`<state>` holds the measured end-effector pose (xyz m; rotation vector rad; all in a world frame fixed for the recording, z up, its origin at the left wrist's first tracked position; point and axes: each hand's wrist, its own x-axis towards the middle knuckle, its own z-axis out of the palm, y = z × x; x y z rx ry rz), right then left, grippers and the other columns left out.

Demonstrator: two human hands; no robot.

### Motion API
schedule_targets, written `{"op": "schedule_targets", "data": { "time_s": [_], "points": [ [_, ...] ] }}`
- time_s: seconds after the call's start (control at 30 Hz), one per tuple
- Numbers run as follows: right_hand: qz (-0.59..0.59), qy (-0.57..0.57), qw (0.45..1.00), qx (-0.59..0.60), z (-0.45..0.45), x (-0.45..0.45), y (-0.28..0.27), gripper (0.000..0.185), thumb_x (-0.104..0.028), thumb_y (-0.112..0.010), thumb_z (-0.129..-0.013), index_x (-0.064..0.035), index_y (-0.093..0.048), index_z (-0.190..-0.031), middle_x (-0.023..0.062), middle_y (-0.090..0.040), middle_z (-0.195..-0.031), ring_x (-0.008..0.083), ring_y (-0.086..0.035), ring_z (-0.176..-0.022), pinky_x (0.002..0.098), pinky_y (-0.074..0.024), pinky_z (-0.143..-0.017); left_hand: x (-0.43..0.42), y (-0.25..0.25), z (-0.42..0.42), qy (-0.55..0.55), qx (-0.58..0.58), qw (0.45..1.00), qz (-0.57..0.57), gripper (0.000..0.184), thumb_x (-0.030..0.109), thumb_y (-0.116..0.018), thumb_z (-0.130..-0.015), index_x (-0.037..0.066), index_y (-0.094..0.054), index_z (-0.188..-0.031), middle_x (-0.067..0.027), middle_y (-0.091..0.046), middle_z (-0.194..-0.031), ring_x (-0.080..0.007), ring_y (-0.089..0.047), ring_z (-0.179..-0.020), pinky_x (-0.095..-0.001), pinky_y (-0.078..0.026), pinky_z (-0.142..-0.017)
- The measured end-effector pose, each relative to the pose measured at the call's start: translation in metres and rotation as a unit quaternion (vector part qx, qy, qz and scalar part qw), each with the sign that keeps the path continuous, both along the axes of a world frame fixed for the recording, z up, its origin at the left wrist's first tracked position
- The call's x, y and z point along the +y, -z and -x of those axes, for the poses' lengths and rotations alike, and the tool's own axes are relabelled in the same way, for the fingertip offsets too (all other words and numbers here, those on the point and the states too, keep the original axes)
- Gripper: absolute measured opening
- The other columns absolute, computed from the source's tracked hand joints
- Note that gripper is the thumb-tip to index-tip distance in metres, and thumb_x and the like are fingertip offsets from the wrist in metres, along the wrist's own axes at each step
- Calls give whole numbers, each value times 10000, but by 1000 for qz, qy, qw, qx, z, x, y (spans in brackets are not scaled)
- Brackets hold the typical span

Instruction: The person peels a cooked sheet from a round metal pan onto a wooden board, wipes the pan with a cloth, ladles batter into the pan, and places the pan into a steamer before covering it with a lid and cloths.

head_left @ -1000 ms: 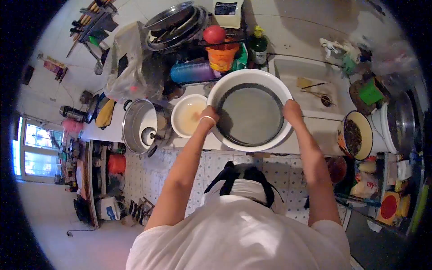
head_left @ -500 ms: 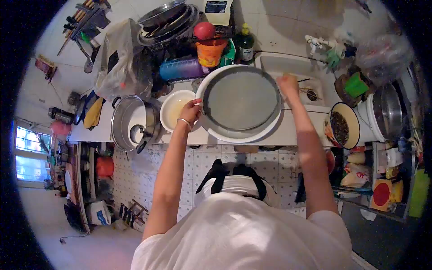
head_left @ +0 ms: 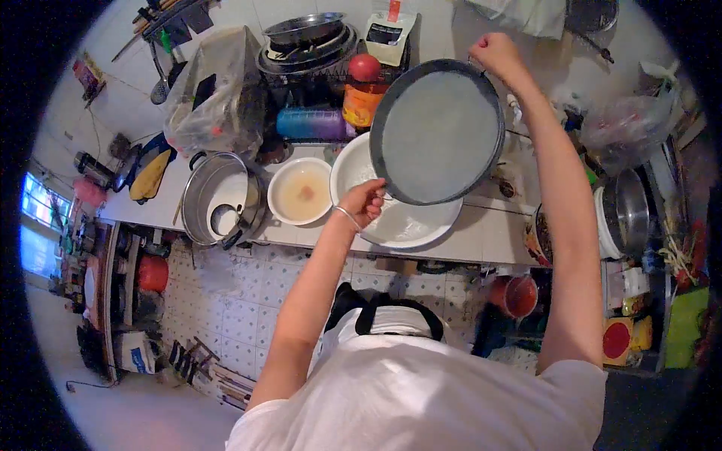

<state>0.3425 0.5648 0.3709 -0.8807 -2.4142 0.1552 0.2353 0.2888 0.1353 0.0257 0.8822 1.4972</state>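
Observation:
A round, shallow dark pan (head_left: 440,131) with a thin pale layer over its bottom is held tilted between my hands. My left hand (head_left: 364,203) is closed on its lower left edge, fingers pinched at the rim. At the upper right edge my right hand (head_left: 499,56) is closed, gripping the rim or a small ring there. Beneath the pan sits a wide white basin (head_left: 410,231), partly covered by it, with a wet sheen inside. Left of the basin stands a white bowl (head_left: 277,207) holding cloudy liquid with a brownish patch in the middle.
A steel pot (head_left: 197,192) with a ladle (head_left: 224,219) in it stands on the counter's left. Behind are a blue-purple bottle (head_left: 308,123), an orange tub (head_left: 362,104) with a red ball-like thing (head_left: 364,68), and stacked metal pans (head_left: 304,30). A container (head_left: 537,237) is at right.
The pan has been lifted from the basin and tilted, its right side raised. My right hand has moved up to its edge; my left hand has shifted right. The basin's inside now shows.

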Motion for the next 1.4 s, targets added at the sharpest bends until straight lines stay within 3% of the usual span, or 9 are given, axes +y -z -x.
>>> {"op": "schedule_targets", "data": {
  "time_s": [0.33, 0.4, 0.63, 0.7, 0.83, 0.93, 1.03, 1.3, 1.4],
  "points": [
    [-151, -85, 984, -49, 47, -45, -77, 264, -269, -581, -667, -10, -597, -713, 129, -582, -621, 247, -568, -581, 338, -446, -574, 28, -24, -54, 52, 40, 998, 6, 197, 250, -597, -801, 125, -454, -750, 33, -424, -560, -60, -400, -442, -165, -276, -327],
    [-111, -59, 988, -92, 47, -69, -89, 226, -235, -588, -668, -48, -639, -784, 164, -616, -761, 306, -589, -739, 391, -454, -657, 32, -22, -57, 57, 29, 998, -22, 201, 264, -597, -802, 125, -458, -760, 28, -431, -549, -80, -444, -454, -174, -320, -333],
    [-194, -87, 969, -122, 60, -67, -99, 252, -278, -583, -647, -51, -654, -732, 153, -610, -677, 310, -589, -651, 402, -461, -612, 43, -18, -65, 4, 25, 1000, -14, 224, 310, -574, -817, 124, -464, -757, 16, -443, -519, -117, -501, -481, -198, -418, -378],
    [-152, -147, 971, -112, 55, -67, -102, 270, -263, -588, -686, 5, -593, -716, 117, -572, -601, 204, -554, -556, 315, -439, -555, 44, -17, -70, -22, 0, 999, -33, 237, 315, -563, -824, 120, -462, -735, 19, -440, -513, -112, -491, -481, -201, -441, -411],
    [-120, -143, 978, -99, 52, -72, -101, 276, -262, -598, -696, 13, -592, -716, 102, -565, -589, 168, -538, -544, 298, -433, -543, 45, -18, -76, -28, -4, 998, -59, 248, 300, -554, -831, 91, -464, -732, 5, -438, -525, -110, -478, -474, -216, -477, -466],
    [-137, -153, 973, -107, 51, -68, -103, 271, -263, -607, -695, 7, -598, -720, 92, -568, -590, 163, -540, -547, 298, -433, -544, 47, -19, -81, -38, -26, 998, -51, 224, 248, -543, -838, 39, -487, -781, -37, -490, -580, -115, -464, -474, -233, -508, -550],
    [-124, -160, 975, -91, 50, -66, -100, 271, -269, -616, -689, -2, -611, -729, 85, -575, -595, 160, -543, -553, 299, -433, -547, 45, -20, -86, 3, -66, 988, -141, 229, 122, -557, -810, -62, -505, -937, -167, -596, -817, -189, -589, -663, -263, -525, -668],
    [-118, -126, 981, -85, 43, -60, -99, 236, -246, -622, -628, -19, -634, -693, 142, -612, -655, 265, -602, -616, 360, -472, -612, 45, -21, -91, 84, -117, 972, -185, 286, 67, -561, -790, -85, -464, -1011, -190, -578, -931, -249, -606, -813, -296, -525, -723],
    [-66, -109, 989, -73, 41, -59, -98, 250, -249, -625, -642, -16, -631, -734, 123, -612, -644, 235, -600, -585, 336, -480, -568, 47, -17, -92, 88, -148, 968, -180, 290, 58, -554, -790, -90, -457, -1020, -195, -566, -965, -266, -600, -841, -296, -522, -746]
  ]
}}
